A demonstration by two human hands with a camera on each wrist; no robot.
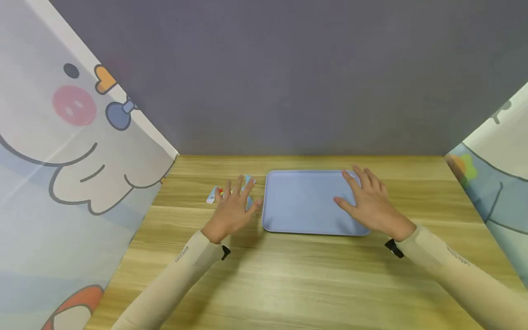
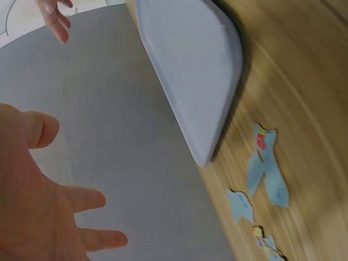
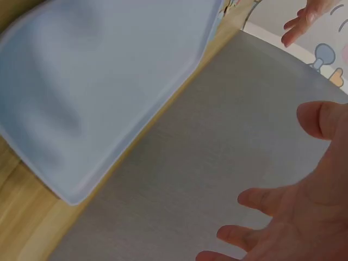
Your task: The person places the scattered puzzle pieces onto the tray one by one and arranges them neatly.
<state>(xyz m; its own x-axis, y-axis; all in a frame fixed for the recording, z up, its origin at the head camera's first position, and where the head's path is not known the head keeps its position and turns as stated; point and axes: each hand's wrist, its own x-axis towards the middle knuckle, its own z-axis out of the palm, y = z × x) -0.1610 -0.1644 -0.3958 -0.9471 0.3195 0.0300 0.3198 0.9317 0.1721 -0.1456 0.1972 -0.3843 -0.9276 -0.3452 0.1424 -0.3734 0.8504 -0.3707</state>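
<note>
A shallow light-blue tray (image 1: 307,201) lies on the wooden table, its surface bare. Left of it are several small flat light-blue pieces with printed patches, like puzzle pieces (image 2: 274,182), partly hidden by my left hand in the head view. My left hand (image 1: 234,211) hovers over these pieces with its fingers spread, holding nothing. Over the tray's right end is my right hand (image 1: 373,206), fingers spread and likewise holding nothing. In the right wrist view the tray (image 3: 119,70) lies beyond the right hand (image 3: 293,217), apart from it.
The wooden tabletop (image 1: 309,279) stretches in front of the tray. A grey panel (image 1: 288,78) stands along the table's back edge. Walls with cartoon prints (image 1: 37,192) flank the table on the left and right.
</note>
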